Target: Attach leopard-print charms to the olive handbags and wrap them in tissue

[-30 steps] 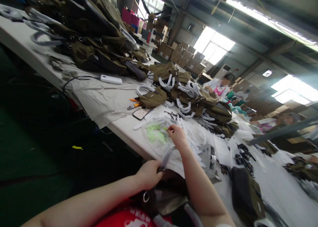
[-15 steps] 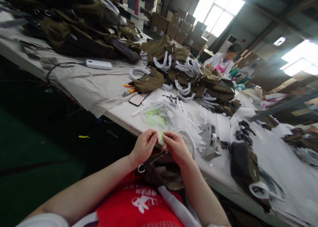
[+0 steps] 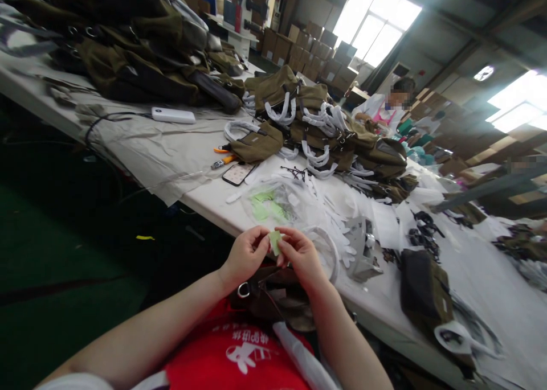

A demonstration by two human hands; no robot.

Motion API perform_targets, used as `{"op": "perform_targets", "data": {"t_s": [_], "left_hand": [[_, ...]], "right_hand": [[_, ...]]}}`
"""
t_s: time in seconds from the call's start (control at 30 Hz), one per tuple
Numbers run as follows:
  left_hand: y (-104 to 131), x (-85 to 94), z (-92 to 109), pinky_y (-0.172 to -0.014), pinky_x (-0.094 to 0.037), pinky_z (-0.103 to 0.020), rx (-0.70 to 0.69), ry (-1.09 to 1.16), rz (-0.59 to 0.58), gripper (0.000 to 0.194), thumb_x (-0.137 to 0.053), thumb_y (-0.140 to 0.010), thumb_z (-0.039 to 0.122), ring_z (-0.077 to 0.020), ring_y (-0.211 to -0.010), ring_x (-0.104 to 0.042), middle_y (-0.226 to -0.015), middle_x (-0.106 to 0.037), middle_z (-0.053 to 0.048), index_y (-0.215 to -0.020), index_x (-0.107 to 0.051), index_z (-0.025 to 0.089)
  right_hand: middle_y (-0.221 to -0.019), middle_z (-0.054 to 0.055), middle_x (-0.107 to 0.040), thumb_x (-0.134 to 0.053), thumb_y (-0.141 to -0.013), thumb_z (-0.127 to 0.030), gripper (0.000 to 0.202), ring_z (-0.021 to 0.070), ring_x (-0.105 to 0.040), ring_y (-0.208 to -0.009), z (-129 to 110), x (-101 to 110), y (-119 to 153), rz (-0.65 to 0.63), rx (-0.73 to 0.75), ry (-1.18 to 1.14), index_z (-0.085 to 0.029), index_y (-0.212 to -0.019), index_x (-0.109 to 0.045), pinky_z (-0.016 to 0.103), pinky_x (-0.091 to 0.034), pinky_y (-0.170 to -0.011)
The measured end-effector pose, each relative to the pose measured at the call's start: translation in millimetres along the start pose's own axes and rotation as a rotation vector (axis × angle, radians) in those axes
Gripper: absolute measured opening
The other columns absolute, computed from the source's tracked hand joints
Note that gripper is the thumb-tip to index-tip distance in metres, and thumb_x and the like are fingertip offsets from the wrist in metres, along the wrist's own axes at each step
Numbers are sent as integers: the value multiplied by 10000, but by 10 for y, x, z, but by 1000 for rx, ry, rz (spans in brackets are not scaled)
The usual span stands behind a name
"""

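A small light-green slip [image 3: 274,242] is pinched between the fingertips of both hands, just past the table's near edge. My left hand [image 3: 247,254] is closed at the slip's left side. On its right side, my right hand [image 3: 302,258] grips it between thumb and fingers. Below the hands, a dark brown-olive bag [image 3: 294,302] with a metal ring [image 3: 243,290] lies against my red apron [image 3: 222,344]. Beyond my fingers, a clear plastic bag [image 3: 293,199] holds more green slips [image 3: 262,206].
Olive bags with wrapped handles [image 3: 316,122] are piled across the table. Nearer lie a phone [image 3: 237,173], an orange cutter [image 3: 224,161] and a white power bank [image 3: 173,115]. A metal bracket [image 3: 365,247] and another bag [image 3: 425,284] are to the right. A co-worker [image 3: 380,111] is beyond.
The green slip has been turned and shows more of its face between my fingertips. Both hands stay close together in nearly the same place. The view has shifted slightly.
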State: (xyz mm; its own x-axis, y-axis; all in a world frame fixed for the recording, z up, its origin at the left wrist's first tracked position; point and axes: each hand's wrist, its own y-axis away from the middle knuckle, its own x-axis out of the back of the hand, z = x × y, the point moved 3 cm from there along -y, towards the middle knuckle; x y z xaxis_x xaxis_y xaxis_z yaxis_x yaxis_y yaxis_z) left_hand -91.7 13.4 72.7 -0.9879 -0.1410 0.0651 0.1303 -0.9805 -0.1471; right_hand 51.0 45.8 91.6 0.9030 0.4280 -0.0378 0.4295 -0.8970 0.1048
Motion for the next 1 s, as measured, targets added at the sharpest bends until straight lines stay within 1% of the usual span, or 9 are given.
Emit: {"op": "perform_targets", "data": {"t_s": [0.23,0.3,0.43,0.57,0.67,0.77,0.83,0.93,1.0], "left_hand": [[-96,-70,-160,-528,-434,-221,190,162,-10,255,-540,-808,419,-109,-487,-515,-528,-536,47,-714,-546,183],[-236,-46,-267,-545,-451,-231,212,90,38,257,-499,-803,434,-120,-499,-534,-530,-539,45,-709,-526,196],[-713,35,-481,-580,-476,-259,245,-86,78,231,-480,-791,402,-157,-551,-591,-553,-573,12,-675,-513,206],[-965,41,-452,-726,-497,-338,252,-230,44,195,-513,-803,348,-243,-773,-658,-748,-687,-99,-735,-580,178],[-781,-35,-218,-801,-477,-324,176,-280,-78,211,-572,-789,366,-249,-892,-650,-895,-711,-102,-839,-641,173],[-449,-204,22,-647,-466,-251,82,-277,-545,262,-677,-713,405,-196,-724,-645,-806,-712,-21,-875,-681,198],[-286,-271,106,-516,-396,-221,56,-301,-759,217,-737,-638,350,-164,-585,-595,-667,-675,27,-796,-693,207],[-226,-286,88,-452,-303,-216,91,-359,-713,50,-673,-657,244,-137,-481,-519,-517,-596,54,-623,-669,209],[-210,-284,38,-468,-311,-214,107,-349,-635,113,-606,-701,217,-137,-490,-523,-519,-603,50,-608,-671,209]], "right_hand": [[-856,16,-681,-575,-870,-246,98,89,-627,-527,-44,43,73,146,300,505,-204,-888,-662,195,-479,-501],[-829,14,-690,-557,-888,-255,95,88,-615,-491,-69,68,97,206,316,475,-201,-899,-634,198,-477,-488],[-590,-45,-641,-561,-906,-316,118,95,-570,-406,-114,117,155,346,282,342,-202,-930,-579,186,-442,-429],[-674,-22,-681,-582,-893,-352,159,90,-566,-404,-126,133,180,379,266,219,-199,-913,-546,187,-435,-404],[-660,-30,-668,-598,-881,-357,173,90,-562,-409,-148,163,162,401,270,166,-197,-911,-538,190,-447,-413],[-602,-51,-628,-616,-865,-367,192,98,-568,-424,-209,203,133,412,277,128,-197,-898,-535,198,-460,-432],[-558,-61,-602,-628,-859,-366,188,108,-574,-432,-256,230,145,425,274,134,-201,-890,-543,204,-462,-443],[-526,-63,-568,-641,-857,-347,150,111,-554,-416,-299,268,264,430,278,215,-209,-874,-583,213,-430,-433],[-604,-34,-602,-640,-858,-320,110,108,-549,-428,-283,279,401,378,280,322,-214,-849,-618,226,-419,-437]]}}
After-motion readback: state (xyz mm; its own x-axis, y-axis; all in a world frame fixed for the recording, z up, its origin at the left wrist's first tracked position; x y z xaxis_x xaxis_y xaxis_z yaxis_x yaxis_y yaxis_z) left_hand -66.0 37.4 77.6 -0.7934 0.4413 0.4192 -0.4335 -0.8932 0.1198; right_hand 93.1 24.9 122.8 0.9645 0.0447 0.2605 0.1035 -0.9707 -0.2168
